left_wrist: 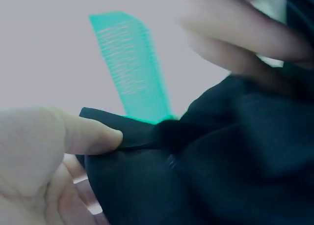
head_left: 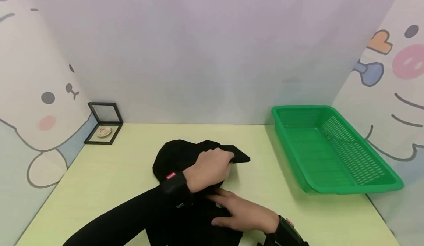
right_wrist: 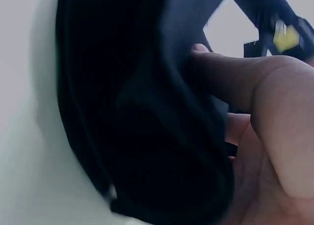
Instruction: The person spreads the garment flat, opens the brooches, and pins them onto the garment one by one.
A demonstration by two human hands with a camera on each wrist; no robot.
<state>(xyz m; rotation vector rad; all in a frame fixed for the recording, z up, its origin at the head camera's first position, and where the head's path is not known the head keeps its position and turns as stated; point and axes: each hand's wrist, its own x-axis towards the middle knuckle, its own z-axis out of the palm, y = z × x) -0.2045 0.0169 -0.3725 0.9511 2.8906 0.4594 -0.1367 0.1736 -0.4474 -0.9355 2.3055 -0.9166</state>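
While the left hand [head_left: 209,168] pinches black cloth [head_left: 177,156], not flat yet, toward the yellow table's [head_left: 258,146] near edge, the straight-fingered right hand [head_left: 243,211] touches it.

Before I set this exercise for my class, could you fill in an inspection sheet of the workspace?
Surface: pale yellow table.
Job's things: black cloth, bunched in the middle near the front, with a small white label showing.
Clutter: green basket at the right; open black case at the far left, a small pale object in it.
Hands: left hand pinches the cloth; right hand rests on it.
Cables: nothing seen.
Surroundings: plain back wall, cartoon-printed side walls.
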